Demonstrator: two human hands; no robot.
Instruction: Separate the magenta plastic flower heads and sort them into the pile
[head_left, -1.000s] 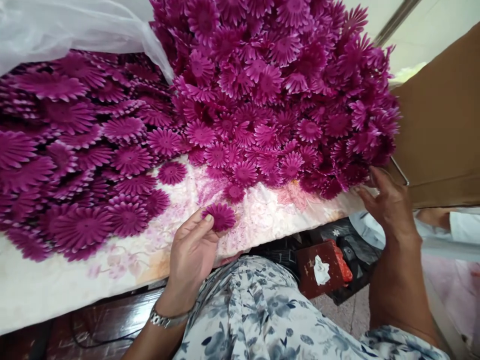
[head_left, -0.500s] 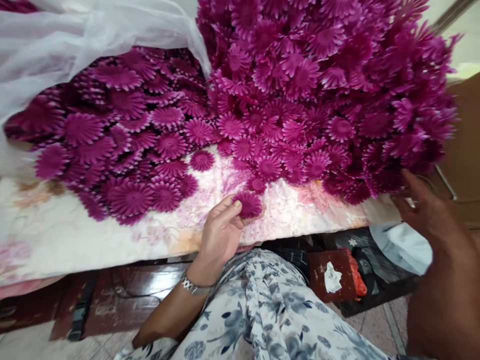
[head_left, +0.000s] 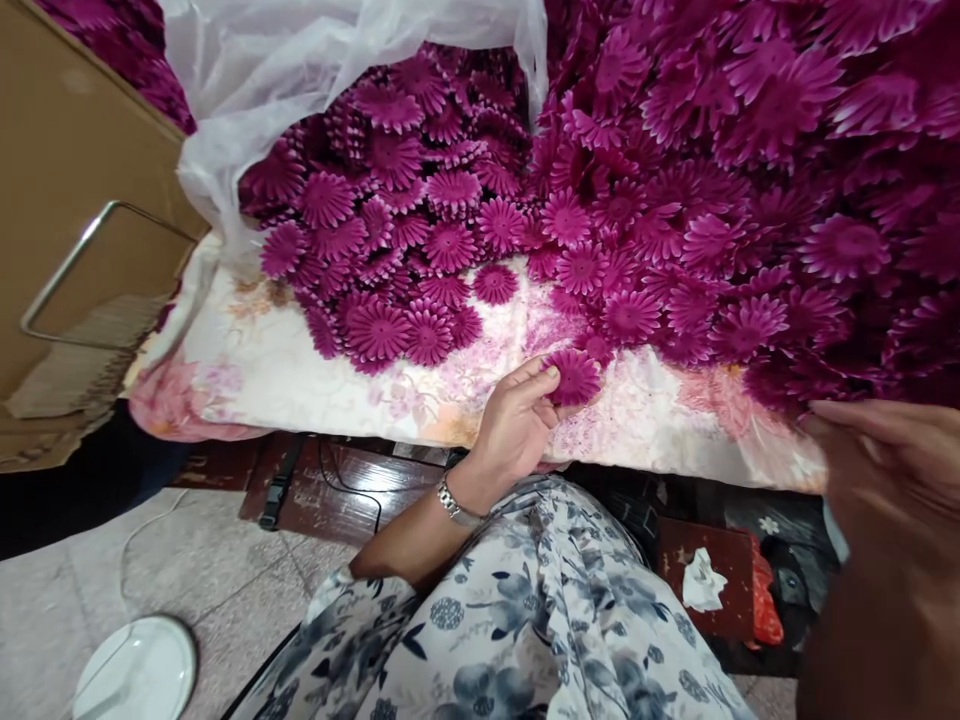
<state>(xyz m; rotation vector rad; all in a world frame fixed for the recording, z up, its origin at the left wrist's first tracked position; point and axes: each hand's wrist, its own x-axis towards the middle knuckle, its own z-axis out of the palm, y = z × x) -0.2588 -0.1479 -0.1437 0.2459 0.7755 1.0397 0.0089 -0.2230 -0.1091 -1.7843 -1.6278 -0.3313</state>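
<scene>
My left hand (head_left: 516, 420) pinches one magenta fabric flower (head_left: 574, 374) between thumb and fingers, at the front edge of a table covered with a floral cloth (head_left: 300, 385). A large heap of the same magenta flowers (head_left: 675, 180) fills the table behind it, and flatter flowers (head_left: 390, 210) spread to the left. My right hand (head_left: 885, 470) is close to the camera at the right, blurred, fingers stretched toward the heap's lower edge, with a small pale thing against its palm side that I cannot make out.
A clear plastic bag (head_left: 300, 60) drapes over the flowers at the back. A brown cardboard box (head_left: 67, 200) with a metal handle stands left. On the floor lie a white plate (head_left: 135, 668) and a red box (head_left: 712, 590) under the table. My floral-clothed knee (head_left: 540, 620) is below.
The view has swung left, bringing the cardboard box and floor plate into sight. My left hand still holds the same flower. My right hand has drawn back from the heap toward the camera.
</scene>
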